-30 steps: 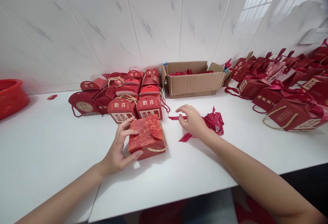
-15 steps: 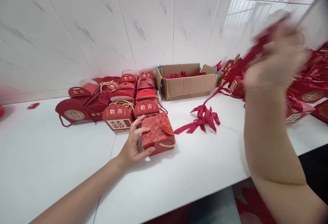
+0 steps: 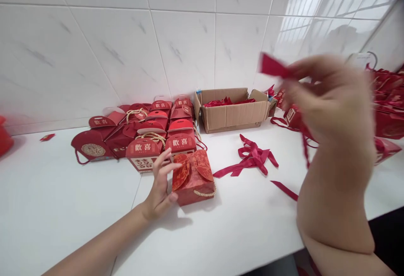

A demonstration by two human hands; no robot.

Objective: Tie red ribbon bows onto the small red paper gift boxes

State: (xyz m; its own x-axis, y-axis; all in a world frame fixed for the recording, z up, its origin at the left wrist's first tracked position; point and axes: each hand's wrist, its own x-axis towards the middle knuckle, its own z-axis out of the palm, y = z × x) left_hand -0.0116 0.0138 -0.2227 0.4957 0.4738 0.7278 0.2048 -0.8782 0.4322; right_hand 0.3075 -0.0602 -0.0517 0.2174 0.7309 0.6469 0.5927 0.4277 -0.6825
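Note:
A small red patterned gift box (image 3: 195, 183) with a gold cord handle stands on the white table, its curved top flaps slightly raised. My left hand (image 3: 160, 187) is at its left side with fingers spread, the index fingertip at the top edge. Raised over the right part of the table, my right hand (image 3: 325, 86) is blurred and pinches a dark red ribbon (image 3: 274, 66) whose end sticks out to the left. More of that ribbon hangs below the hand, partly hidden by the arm. A loose heap of red ribbons (image 3: 255, 158) lies right of the box.
Several red candy boxes (image 3: 145, 152) with cord handles stand behind my left hand. An open cardboard box (image 3: 235, 116) holding red ribbon is by the tiled wall (image 3: 183, 49). More red boxes (image 3: 389, 112) crowd the right side. A small red packet (image 3: 47, 137) lies far left.
My right hand has moved left and down with the ribbon, whose end now points left. My left hand has loosened on the gift box, and its top flaps have risen.

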